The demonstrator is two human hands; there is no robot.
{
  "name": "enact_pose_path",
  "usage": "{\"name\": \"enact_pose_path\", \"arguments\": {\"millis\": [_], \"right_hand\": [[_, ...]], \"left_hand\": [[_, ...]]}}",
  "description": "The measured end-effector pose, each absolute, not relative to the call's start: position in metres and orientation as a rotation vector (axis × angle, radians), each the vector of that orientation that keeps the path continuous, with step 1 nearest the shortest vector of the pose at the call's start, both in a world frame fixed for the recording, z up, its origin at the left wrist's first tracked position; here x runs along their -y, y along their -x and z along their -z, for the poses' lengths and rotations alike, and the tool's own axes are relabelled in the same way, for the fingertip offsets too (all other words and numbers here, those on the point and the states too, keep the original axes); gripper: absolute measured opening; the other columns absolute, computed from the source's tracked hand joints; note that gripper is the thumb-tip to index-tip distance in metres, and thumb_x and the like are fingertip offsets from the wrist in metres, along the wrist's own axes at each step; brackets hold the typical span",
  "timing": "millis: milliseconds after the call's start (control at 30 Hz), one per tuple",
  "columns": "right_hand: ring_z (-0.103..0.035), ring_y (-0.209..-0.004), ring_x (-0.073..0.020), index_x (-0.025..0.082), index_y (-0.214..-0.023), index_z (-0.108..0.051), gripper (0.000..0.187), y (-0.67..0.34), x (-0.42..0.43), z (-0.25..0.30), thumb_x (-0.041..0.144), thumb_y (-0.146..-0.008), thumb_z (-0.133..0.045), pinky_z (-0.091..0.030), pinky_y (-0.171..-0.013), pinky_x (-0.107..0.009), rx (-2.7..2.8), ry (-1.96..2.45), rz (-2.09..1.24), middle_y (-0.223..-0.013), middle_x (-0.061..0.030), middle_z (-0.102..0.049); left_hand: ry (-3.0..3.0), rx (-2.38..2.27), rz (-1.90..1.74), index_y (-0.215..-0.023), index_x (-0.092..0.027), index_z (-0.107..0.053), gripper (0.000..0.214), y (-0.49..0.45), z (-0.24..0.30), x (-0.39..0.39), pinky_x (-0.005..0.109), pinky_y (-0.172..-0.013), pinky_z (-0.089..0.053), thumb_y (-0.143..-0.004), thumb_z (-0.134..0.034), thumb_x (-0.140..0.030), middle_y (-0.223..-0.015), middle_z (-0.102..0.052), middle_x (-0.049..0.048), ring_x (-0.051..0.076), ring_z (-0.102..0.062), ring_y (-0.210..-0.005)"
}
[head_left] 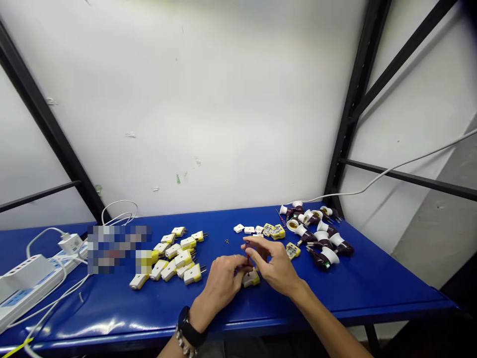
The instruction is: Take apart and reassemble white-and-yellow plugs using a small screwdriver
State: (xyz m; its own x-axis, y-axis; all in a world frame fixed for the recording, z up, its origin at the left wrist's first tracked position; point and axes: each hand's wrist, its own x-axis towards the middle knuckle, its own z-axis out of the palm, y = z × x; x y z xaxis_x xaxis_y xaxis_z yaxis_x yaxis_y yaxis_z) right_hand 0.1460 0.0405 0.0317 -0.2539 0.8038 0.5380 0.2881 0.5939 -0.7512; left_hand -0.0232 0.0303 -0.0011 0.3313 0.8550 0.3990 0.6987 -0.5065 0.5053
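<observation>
My right hand (274, 261) is closed around a small screwdriver (248, 244) with a dark reddish-purple handle, held upright. Below it lies a white and yellow electrical plug (251, 278), partly covered by my fingers. My left hand (223, 278) is closed at the plug's left side, its fingertips close to the screwdriver's lower end; the exact contact is hidden. A few tiny screws (227, 241) lie just beyond my left hand. Open yellow plug halves (292, 250) with metal parts inside sit right of my right hand, and several white plug covers (249, 229) lie behind.
Several closed white and yellow plugs (169, 271) are grouped on the left of the blue table (223, 311). Dark purple lamp holders with white rims (322, 241) crowd the right. A second thin screwdriver (280, 217) lies near them. Power strips (37, 283) with cables occupy the far left.
</observation>
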Motion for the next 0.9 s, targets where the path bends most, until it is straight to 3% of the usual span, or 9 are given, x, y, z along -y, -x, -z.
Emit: {"name": "enact_pose_path", "arguments": {"millis": [133, 300, 500, 667, 900], "right_hand": [[-0.054, -0.051, -0.0116, 0.020, -0.088, -0.069, 0.010, -0.1477, -0.0420, -0.0340, 0.029, -0.084, -0.070, -0.045, -0.051, -0.024, 1.754, 0.932, -0.511, -0.074, -0.0008, -0.073], [-0.062, -0.058, -0.0132, 0.021, -0.106, -0.070, 0.018, -0.1508, -0.0399, -0.0370, 0.029, -0.090, -0.064, -0.047, -0.053, -0.024, 1.823, 0.910, -0.560, -0.082, -0.0015, -0.075], [-0.060, -0.056, -0.0142, 0.020, -0.091, -0.072, 0.014, -0.1513, -0.0377, -0.0358, 0.030, -0.093, -0.062, -0.048, -0.060, -0.027, 1.905, 0.927, -0.286, -0.073, -0.0018, -0.073], [-0.066, -0.065, -0.0154, 0.020, -0.117, -0.068, 0.026, -0.1520, -0.0375, -0.0343, 0.028, -0.094, -0.059, -0.051, -0.063, -0.027, 1.939, 0.873, -0.437, -0.090, -0.0042, -0.077], [-0.065, -0.070, -0.0173, 0.020, -0.099, -0.072, 0.015, -0.1463, -0.0356, -0.0336, 0.024, -0.094, -0.057, -0.051, -0.067, -0.028, 1.970, 0.871, -0.343, -0.080, -0.0038, -0.073]], "left_hand": [[-2.387, -1.388, -0.901, -0.087, -0.024, -0.077, 0.021, 0.0232, 0.0019, -0.0291, 0.024, -0.061, -0.036, -0.090, -0.061, -0.010, -0.081, -0.078, 0.0010, 0.019, -0.071, -0.073], [-2.414, -1.346, -0.875, -0.092, -0.024, -0.076, 0.021, 0.0230, 0.0033, -0.0282, 0.024, -0.064, -0.038, -0.092, -0.060, -0.012, -0.084, -0.078, 0.0009, 0.019, -0.071, -0.077], [-2.432, -1.341, -0.859, -0.093, -0.024, -0.074, 0.020, 0.0256, 0.0063, -0.0261, 0.025, -0.065, -0.038, -0.092, -0.059, -0.011, -0.085, -0.077, 0.0004, 0.019, -0.071, -0.079], [-2.439, -1.336, -0.863, -0.089, -0.022, -0.072, 0.019, 0.0277, 0.0075, -0.0245, 0.025, -0.064, -0.038, -0.094, -0.056, -0.013, -0.082, -0.075, 0.0013, 0.019, -0.069, -0.076], [-2.411, -1.332, -0.854, -0.088, -0.022, -0.071, 0.021, 0.0283, 0.0067, -0.0251, 0.025, -0.067, -0.040, -0.093, -0.056, -0.009, -0.084, -0.075, 0.0006, 0.019, -0.069, -0.077]]}}
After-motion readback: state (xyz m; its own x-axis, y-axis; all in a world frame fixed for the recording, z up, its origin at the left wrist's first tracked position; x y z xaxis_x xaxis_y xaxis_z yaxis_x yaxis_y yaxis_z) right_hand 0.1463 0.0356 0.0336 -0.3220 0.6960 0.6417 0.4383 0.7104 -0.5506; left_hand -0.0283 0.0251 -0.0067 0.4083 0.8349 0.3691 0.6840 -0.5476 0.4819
